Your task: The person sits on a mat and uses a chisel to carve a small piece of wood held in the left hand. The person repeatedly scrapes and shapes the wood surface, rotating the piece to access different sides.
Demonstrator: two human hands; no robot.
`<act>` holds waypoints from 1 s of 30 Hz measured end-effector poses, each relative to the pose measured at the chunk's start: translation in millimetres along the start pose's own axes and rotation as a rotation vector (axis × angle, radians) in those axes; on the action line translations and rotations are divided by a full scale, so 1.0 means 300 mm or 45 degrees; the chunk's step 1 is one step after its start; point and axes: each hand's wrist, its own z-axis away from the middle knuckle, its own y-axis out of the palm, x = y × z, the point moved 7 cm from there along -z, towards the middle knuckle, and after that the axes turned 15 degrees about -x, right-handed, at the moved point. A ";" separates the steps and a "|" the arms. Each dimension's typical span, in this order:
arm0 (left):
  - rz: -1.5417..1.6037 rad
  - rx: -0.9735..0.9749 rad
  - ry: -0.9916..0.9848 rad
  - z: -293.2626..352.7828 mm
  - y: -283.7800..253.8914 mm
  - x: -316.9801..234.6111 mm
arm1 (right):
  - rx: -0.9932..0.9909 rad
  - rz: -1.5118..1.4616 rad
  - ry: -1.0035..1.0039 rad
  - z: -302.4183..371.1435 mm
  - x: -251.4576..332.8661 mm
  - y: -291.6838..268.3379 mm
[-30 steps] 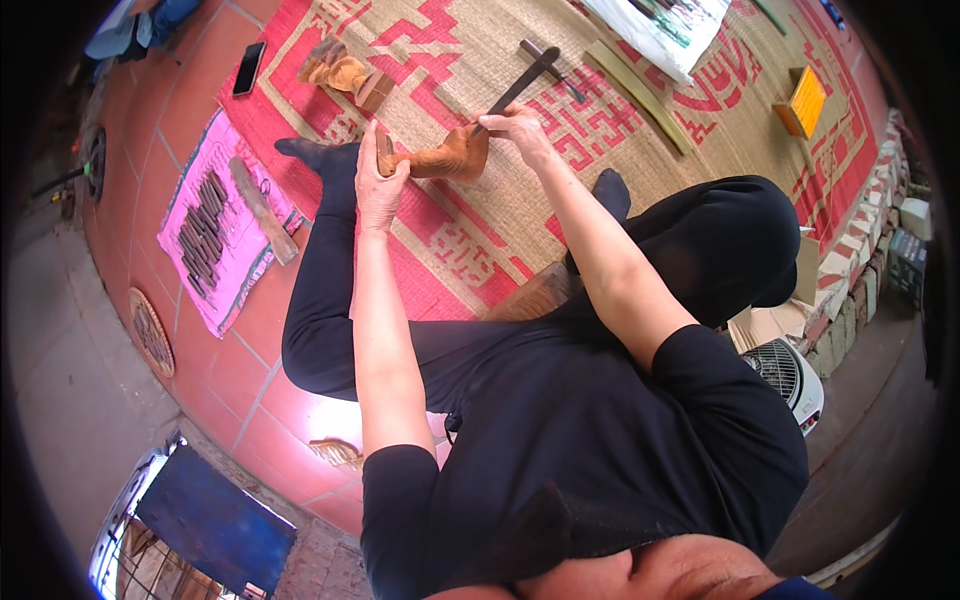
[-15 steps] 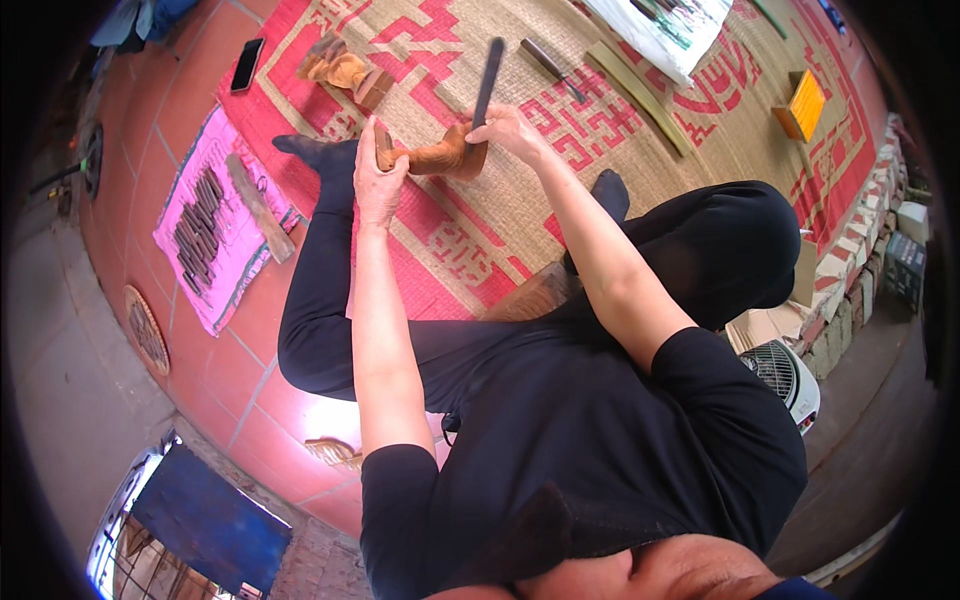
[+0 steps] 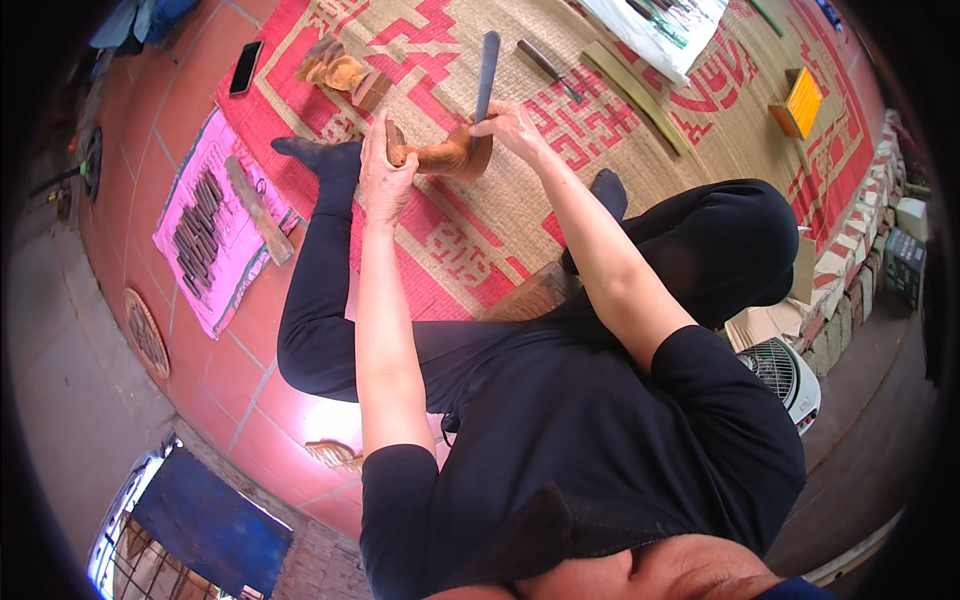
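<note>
1 carving (image 3: 447, 156) runs crosswise, left grip (image 3: 386, 182) clasping it, right grip (image 3: 508, 127) apparently pinching a dark tool (image 3: 487, 75).

White glare on tiles (image 3: 325, 415), blackened rim

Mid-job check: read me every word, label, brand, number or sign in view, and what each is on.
No text I can read.
Dark box at the right edge: pale marks, too small to read.
Woven mat: red block shapes; I cannot tell whether any are letters.
Pink cloth: border marks too small to make out.
Carved wooden piece in the left hand, dark tool in the right hand: no lettering visible.
</note>
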 end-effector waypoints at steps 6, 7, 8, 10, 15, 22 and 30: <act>-0.043 -0.008 0.065 0.010 -0.003 -0.023 | -0.182 -0.305 0.191 -0.019 -0.033 -0.053; -0.036 -0.015 0.060 0.013 -0.004 -0.017 | -0.122 -0.348 0.181 -0.019 -0.029 -0.048; -0.015 -0.009 0.041 0.012 -0.005 -0.007 | 0.001 -0.310 0.129 -0.015 -0.018 -0.023; 0.027 0.006 -0.002 0.011 -0.006 0.014 | 0.095 -0.067 0.035 0.010 0.004 0.008; -0.076 -0.009 0.097 0.013 0.002 -0.011 | -0.178 -0.264 0.164 -0.018 -0.020 -0.029; -0.025 0.003 0.101 0.025 -0.006 -0.017 | 0.057 -0.079 0.067 0.014 0.049 -0.036; -0.066 0.057 0.201 0.046 0.008 -0.086 | -0.330 -0.400 0.292 -0.032 -0.100 -0.089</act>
